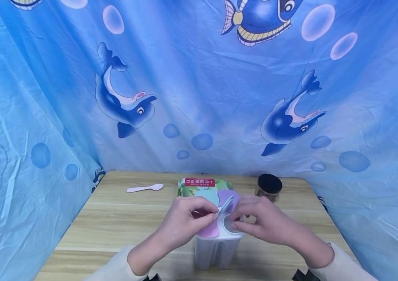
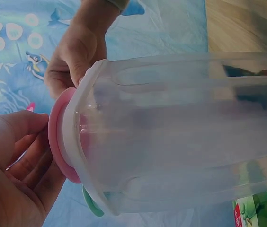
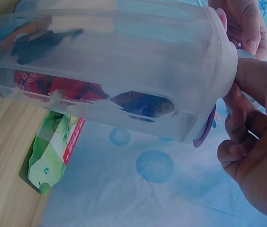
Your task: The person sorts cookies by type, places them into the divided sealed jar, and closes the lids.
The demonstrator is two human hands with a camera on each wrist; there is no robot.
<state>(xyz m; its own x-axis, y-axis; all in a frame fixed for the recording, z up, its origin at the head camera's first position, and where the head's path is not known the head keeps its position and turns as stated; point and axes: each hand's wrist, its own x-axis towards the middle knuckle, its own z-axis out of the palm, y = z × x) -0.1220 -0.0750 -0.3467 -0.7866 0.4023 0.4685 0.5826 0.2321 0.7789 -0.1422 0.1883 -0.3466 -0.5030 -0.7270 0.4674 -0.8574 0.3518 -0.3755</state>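
A tall translucent container (image 1: 216,249) with a white top stands upright near the table's front. Its pink lid (image 2: 60,137), green lid (image 1: 207,195) and purple lid (image 1: 229,196) cover their openings. A light blue lid (image 1: 226,205) stands raised beside an uncovered round opening (image 1: 232,224). My left hand (image 1: 193,212) pinches the blue lid's edge between thumb and index finger, just above the pink lid. At the opening's right rim, my right hand (image 1: 258,218) touches the white top with thumb and fingers bent; whether it holds anything is hidden.
Behind the container lies a green packet (image 1: 190,189) with a red label. A jar with a black lid (image 1: 270,184) stands at the back right. The white spoon (image 1: 145,188) lies at the back left. A blue sea-print curtain (image 1: 199,97) surrounds the wooden table (image 1: 114,218).
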